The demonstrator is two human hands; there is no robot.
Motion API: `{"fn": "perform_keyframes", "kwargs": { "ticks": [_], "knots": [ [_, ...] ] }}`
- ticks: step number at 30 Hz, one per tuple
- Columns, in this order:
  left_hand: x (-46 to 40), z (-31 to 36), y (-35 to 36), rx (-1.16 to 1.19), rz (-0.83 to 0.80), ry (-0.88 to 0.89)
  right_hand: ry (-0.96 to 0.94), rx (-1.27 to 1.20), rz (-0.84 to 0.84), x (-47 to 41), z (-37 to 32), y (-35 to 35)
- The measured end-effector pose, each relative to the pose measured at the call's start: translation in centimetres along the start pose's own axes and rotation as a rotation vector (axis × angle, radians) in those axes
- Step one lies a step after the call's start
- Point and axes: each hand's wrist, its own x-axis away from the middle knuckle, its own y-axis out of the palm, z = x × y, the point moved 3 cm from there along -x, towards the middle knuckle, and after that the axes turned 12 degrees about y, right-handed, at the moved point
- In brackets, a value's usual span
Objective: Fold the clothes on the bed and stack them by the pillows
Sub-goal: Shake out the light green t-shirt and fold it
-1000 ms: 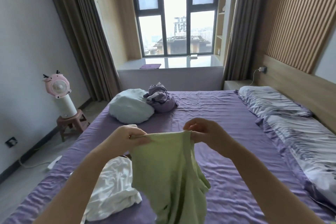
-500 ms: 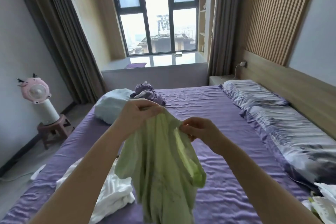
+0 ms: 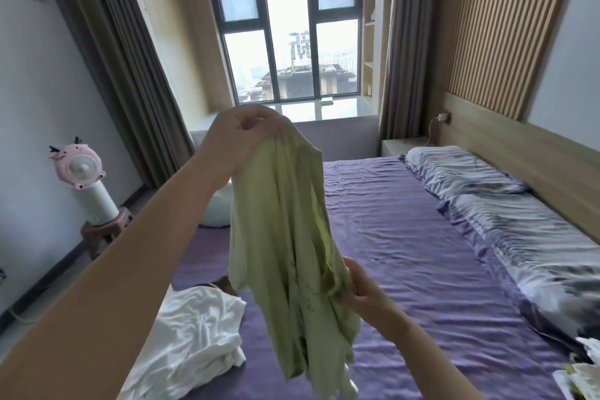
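Gripping the green garment (image 3: 285,243), both hands' fingers (image 3: 256,127) hold it above the purple-sheeted bed (image 3: 406,237) near the window (image 3: 289,29).

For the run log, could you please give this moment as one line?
left hand: holds green shirt up | right hand: pinches its lower edge | white garment: unfolded on bed

Two pillows (image 3: 461,169) (image 3: 532,237), one green garment (image 3: 285,237), one white garment (image 3: 194,334), one pink fan (image 3: 81,169) — two hands (image 3: 240,136) (image 3: 360,292).

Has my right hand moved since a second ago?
Yes. The right hand dropped from level with the left hand to low over the purple bed.
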Motion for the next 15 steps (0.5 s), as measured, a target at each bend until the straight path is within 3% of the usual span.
{"fn": "perform_keyframes", "kwargs": {
  "ticks": [4, 7, 11, 15],
  "knots": [
    [-0.4, -1.0, -0.7, -0.165, 0.056, -0.014, -0.073, 0.116, 0.279, 0.1, -1.1, -0.7],
    [0.8, -2.8, -0.4, -0.378, -0.051, -0.044, -0.093, 0.075, 0.356, 0.6, -3.6, -1.3],
    [6.4, -5.4, 3.3, -0.206, -0.282, -0.085, -0.139, 0.144, 0.33, 1.2, -7.2, -0.8],
    [11.3, -6.7, 6.0, -0.034, -0.291, -0.155, -0.146, 0.169, 0.184, 1.9, -8.8, 0.5]
  ]
}}
